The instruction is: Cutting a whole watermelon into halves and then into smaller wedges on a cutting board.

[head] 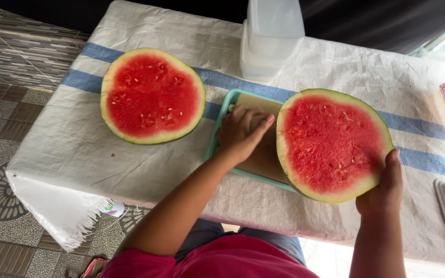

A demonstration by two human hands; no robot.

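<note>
white woven cloth with blue stripes covers the table (pixel 78 149), tiled floor (pixel 6 128) below; person steadying a cut watermelon half on a board.

right hand (pixel 382 188) cups the lower rind edge of the right watermelon half (pixel 330 144), fingers curled round it, gripping; half is tilted up, red face toward the camera, resting on the teal-rimmed cutting board (pixel 256 154). left hand (pixel 240 134) lies open and flat on the board, pressing it, holding nothing. second watermelon half (pixel 153 95) lies face up, well apart to the left. stacked clear plastic containers (pixel 271 38) behind the board. judgement: keep the flat hand pinning the board so it won't slide on the cloth, hold the rind, not the wet flesh.
</note>
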